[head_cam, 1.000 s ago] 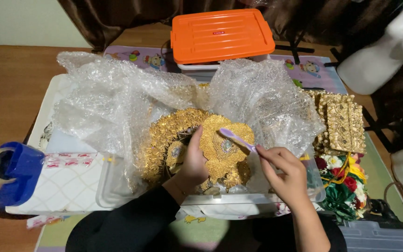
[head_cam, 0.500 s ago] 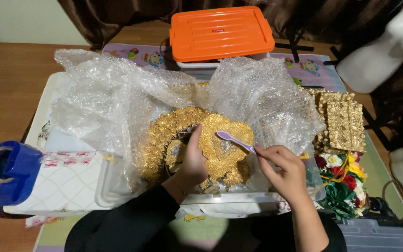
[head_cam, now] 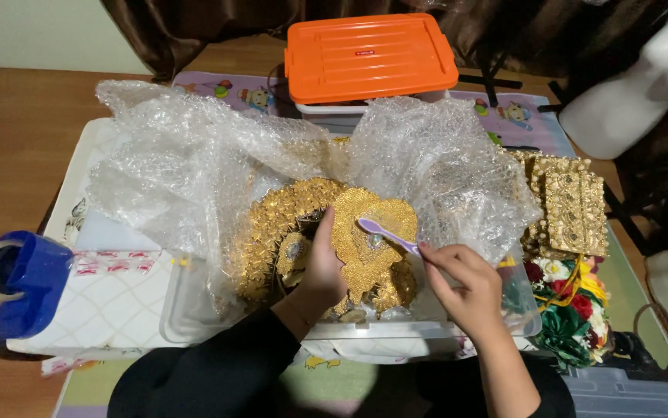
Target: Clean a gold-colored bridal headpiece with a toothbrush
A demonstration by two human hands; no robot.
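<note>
A gold, bead-covered ornament piece (head_cam: 376, 248) stands on edge inside a clear plastic tub (head_cam: 187, 310), in front of a larger gold crown-like headpiece (head_cam: 272, 224). My left hand (head_cam: 322, 267) grips the ornament piece from its left side. My right hand (head_cam: 465, 286) pinches a small lilac plastic spoon (head_cam: 384, 234) whose bowl rests against the face of the ornament piece. Crumpled bubble wrap (head_cam: 195, 162) spreads over the tub behind both pieces.
An orange-lidded box (head_cam: 369, 58) stands at the back. A blue tape dispenser (head_cam: 17, 282) sits at the left on a white quilted box (head_cam: 94, 306). Gold embroidered strips (head_cam: 570, 201) and a bunch of fabric flowers (head_cam: 570, 302) lie at the right.
The spoon tip has slid a little left and down across the ornament piece. My left hand keeps its grip in the same place.
</note>
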